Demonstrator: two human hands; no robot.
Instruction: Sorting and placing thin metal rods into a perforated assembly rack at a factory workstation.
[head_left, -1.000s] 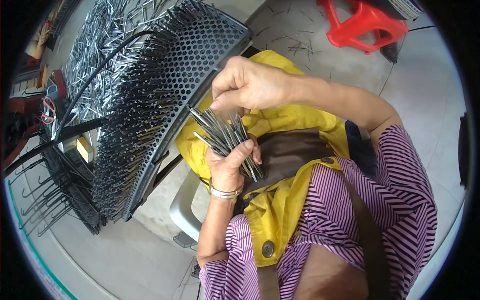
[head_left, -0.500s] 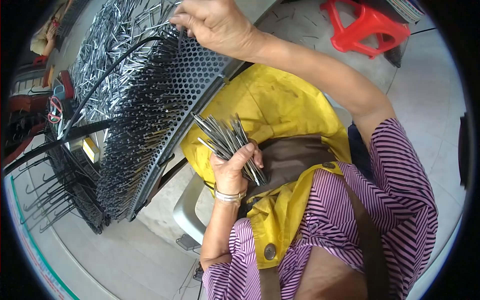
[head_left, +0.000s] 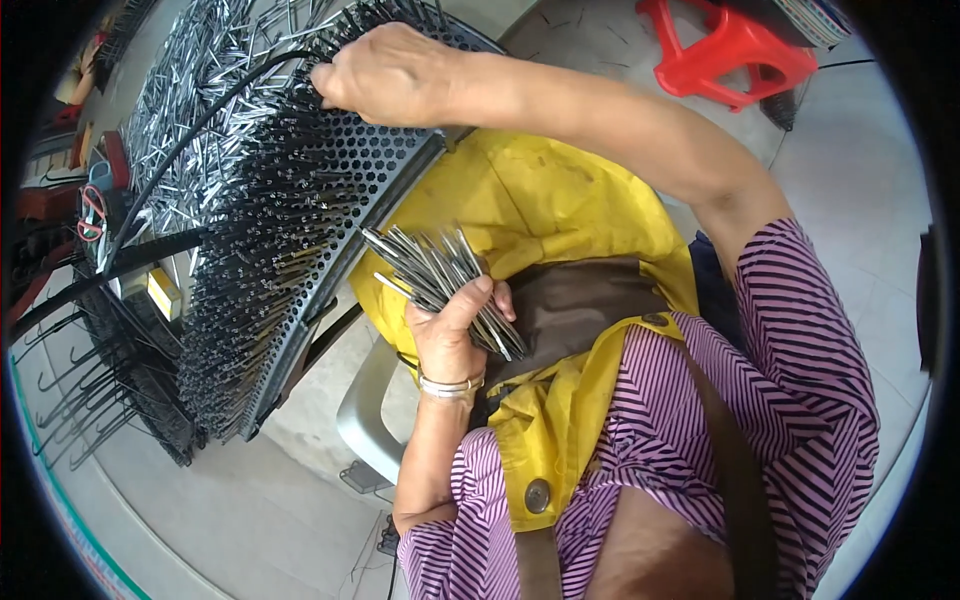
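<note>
My left hand is closed round a bundle of thin metal rods above my lap, their ends fanning toward the rack. Stretched far forward, my right hand is at the upper part of a black perforated rack. Its fingers are curled down and pinched; what they hold, if anything, is hidden under the hand. Rows of dark upright rods fill many of the rack's holes, while the holes along its near side are bare.
Loose silvery rods lie heaped beyond the rack, with a black curved bar across them. Wire hooks, a yellow box and red-handled scissors are at left. A red stool stands at far right. A yellow apron covers my lap.
My right hand has moved left and slightly lower over the rack, its fingers turning down out of sight. My left hand still holds the rods; the whole view has shifted slightly.
</note>
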